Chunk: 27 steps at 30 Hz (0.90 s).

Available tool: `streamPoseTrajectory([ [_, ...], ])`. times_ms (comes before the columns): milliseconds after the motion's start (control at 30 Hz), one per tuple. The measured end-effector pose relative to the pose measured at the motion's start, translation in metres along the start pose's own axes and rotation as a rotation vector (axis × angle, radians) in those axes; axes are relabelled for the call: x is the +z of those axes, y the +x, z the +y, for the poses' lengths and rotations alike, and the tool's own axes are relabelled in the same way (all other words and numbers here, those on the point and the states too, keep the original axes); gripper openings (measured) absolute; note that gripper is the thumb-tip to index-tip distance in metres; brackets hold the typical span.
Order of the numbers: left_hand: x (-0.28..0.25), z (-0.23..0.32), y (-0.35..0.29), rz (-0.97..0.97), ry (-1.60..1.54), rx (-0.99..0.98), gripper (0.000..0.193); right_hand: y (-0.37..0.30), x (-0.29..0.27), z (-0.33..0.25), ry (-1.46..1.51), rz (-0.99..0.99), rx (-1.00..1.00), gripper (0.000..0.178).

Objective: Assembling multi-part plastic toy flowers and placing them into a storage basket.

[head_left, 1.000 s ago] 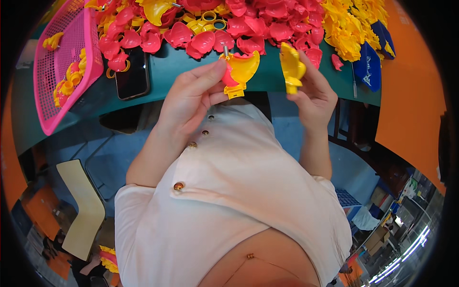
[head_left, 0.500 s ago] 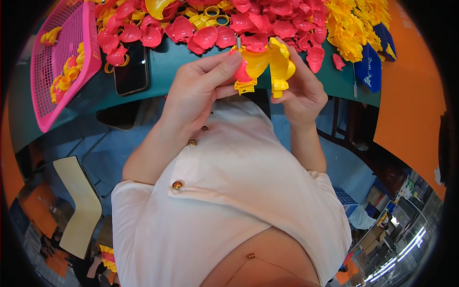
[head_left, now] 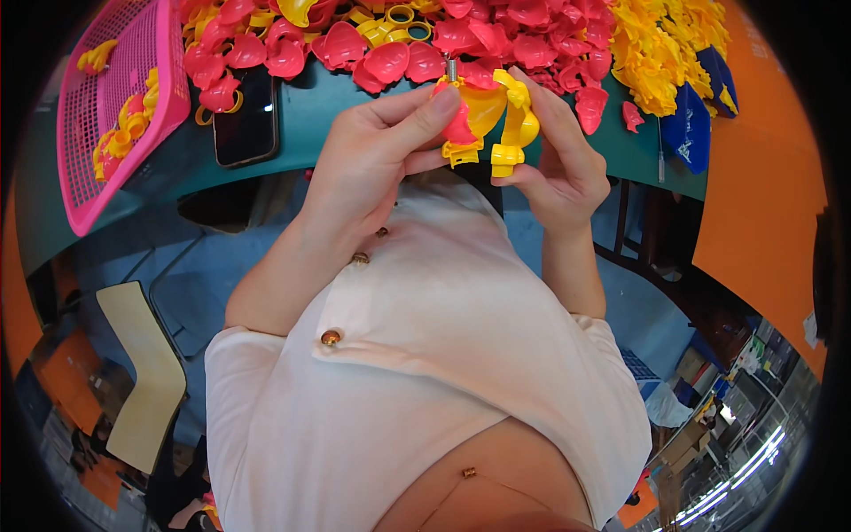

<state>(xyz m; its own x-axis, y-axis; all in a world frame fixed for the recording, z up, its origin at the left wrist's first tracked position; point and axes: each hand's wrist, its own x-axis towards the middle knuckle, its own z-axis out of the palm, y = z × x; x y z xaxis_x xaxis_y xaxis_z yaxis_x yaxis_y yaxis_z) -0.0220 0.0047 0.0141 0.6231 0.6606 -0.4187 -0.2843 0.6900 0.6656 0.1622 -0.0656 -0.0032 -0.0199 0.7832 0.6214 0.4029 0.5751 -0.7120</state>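
My left hand [head_left: 386, 142] pinches a yellow plastic shell half [head_left: 480, 108] with a red piece [head_left: 459, 126] fitted to its left side. A short metal pin [head_left: 452, 71] shows above my left fingertips. My right hand [head_left: 567, 160] grips a second yellow shell half [head_left: 517, 124], held edge-on with rounded bumps facing right. Thumb and fingers hold it at its bottom and top ends. The two halves stand side by side in the air over the table's near edge, a narrow gap between them.
Red plastic shells [head_left: 523, 40] lie heaped at the far side, with yellow ring parts [head_left: 390, 31] among them. Farther right are piled yellow pieces [head_left: 651, 53] and blue boxes [head_left: 684, 129]. To the left, a phone [head_left: 245, 124] lies beside a pink basket [head_left: 177, 89] holding small yellow and red parts.
My right hand has turned its yellow half, so its inner face shows less and its edge more. My left hand has shifted slightly right with its half.
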Motion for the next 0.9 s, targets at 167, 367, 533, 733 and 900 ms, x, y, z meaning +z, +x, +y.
streamPoseTrajectory([
  [167,0.003,0.001,-0.002,-0.007,0.032,0.054,0.04,0.005,0.001,-0.001,-0.098,-0.039,-0.069,0.069],
  [367,0.005,0.0,-0.006,-0.003,0.13,0.143,0.039,0.008,0.001,-0.004,-0.215,-0.151,-0.102,0.067],
  [533,0.013,0.003,-0.013,-0.067,0.158,0.25,0.039,0.007,0.003,-0.002,-0.141,-0.12,-0.077,0.067],
  [733,0.009,0.001,-0.011,-0.071,0.236,0.312,0.041,0.007,0.006,0.003,-0.094,-0.108,-0.074,0.066],
  [900,0.008,-0.001,-0.013,-0.083,0.277,0.35,0.041,0.008,0.004,0.006,-0.1,-0.141,-0.121,0.067],
])
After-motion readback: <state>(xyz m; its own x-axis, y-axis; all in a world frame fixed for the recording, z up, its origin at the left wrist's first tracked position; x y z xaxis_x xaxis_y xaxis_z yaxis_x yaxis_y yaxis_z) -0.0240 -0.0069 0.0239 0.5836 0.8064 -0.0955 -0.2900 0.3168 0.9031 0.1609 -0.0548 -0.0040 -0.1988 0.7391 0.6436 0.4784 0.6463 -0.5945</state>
